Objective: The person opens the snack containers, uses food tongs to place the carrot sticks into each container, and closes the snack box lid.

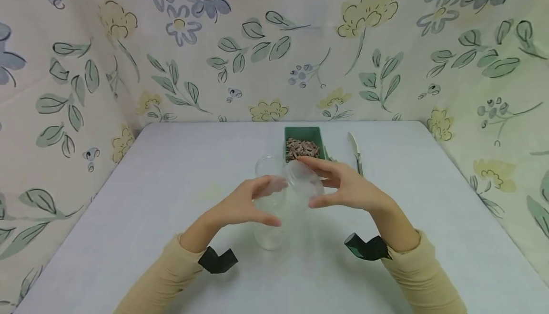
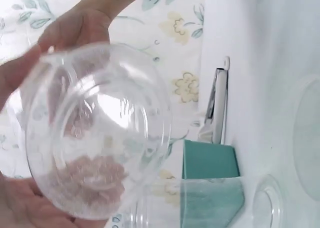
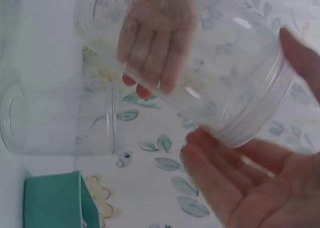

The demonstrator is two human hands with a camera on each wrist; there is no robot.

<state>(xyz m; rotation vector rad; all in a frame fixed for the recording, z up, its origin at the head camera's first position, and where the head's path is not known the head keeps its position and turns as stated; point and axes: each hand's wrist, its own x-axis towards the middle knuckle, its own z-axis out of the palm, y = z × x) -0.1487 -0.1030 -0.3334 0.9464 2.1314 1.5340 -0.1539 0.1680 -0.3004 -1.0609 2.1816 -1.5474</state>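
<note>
A clear plastic jar (image 3: 215, 73) with a threaded mouth is tilted in the air between the hands. My right hand (image 1: 347, 187) holds it by the mouth end, thumb on one side and fingers on the other. My left hand (image 1: 246, 204) is beside the jar's base end, fingers fairly straight and thumb spread apart. In the right wrist view, those left fingers (image 3: 160, 53) show through the clear wall. The jar's round base (image 2: 105, 118) faces the left wrist camera. A second clear jar (image 3: 62, 120) stands upright on the table, partly behind my left hand in the head view.
A green box (image 1: 302, 133) of brown dried pieces (image 1: 302, 148) stands beyond the hands. Metal tongs (image 2: 217, 105) lie to its right. Another round clear edge (image 1: 268, 242) shows on the white table (image 1: 193, 161) near my left wrist. Floral cloth (image 1: 266, 66) surrounds the table.
</note>
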